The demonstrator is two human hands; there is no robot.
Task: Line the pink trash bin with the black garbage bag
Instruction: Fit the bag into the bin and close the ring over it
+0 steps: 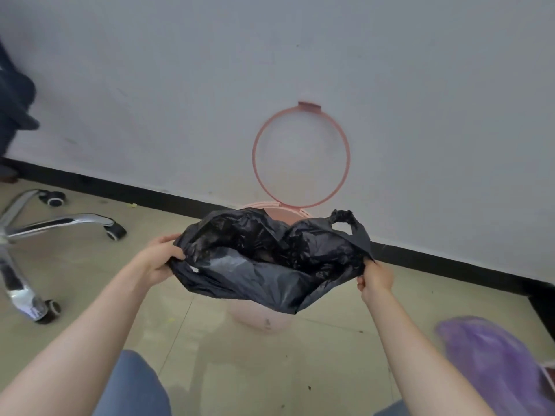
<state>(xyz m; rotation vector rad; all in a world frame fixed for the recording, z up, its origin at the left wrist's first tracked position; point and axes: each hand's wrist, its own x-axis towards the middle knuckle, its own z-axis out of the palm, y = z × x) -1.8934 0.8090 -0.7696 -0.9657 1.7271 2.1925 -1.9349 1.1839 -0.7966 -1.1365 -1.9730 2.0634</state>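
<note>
We hold the black bag spread open over the pink bin; left hand fingers curled gripping its left edge, right hand pinching its right edge

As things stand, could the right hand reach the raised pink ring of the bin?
Probably yes, but not freely. The right hand is pinching the crumpled black plastic garbage bag, as is the left hand. The pink hinged ring stands flipped up against the wall, with nothing blocking it.
</note>
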